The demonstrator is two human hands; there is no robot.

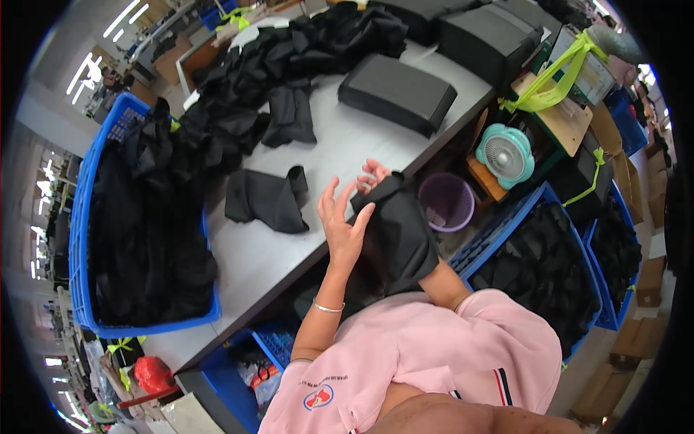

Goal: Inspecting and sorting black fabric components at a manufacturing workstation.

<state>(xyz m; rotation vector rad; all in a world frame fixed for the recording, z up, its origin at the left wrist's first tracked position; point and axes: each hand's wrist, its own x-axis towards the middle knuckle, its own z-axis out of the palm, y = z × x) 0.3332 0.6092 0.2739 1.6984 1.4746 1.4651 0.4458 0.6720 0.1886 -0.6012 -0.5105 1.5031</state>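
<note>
Table (340,145) is spreading out beyond the fingertips, grey and tilted in the wide view. Blue crate (87,217), filled with black cloth, is sitting well to the left of the fingers. Cloth pile (289,50) is lying far beyond the fingers, across the table's far side. Black sleeve (397,239) is covering the right forearm, its open end bunching just under the fingers of both hands. Black box (397,94) is resting beyond the fingers, on the table's right part. Folded cloth (267,199) is lying just left of the left fingers, apart from them. Purple bin (448,202) is standing right of the fingers, below the table edge; teal fan (504,154) is sitting further right. Left hand (343,220) is spreading its fingers (329,195) apart, thumb pressing on the sleeve's edge. Right hand (374,176) is poking out of the sleeve's end, fingers loosely curled, gripping nothing visible.
</note>
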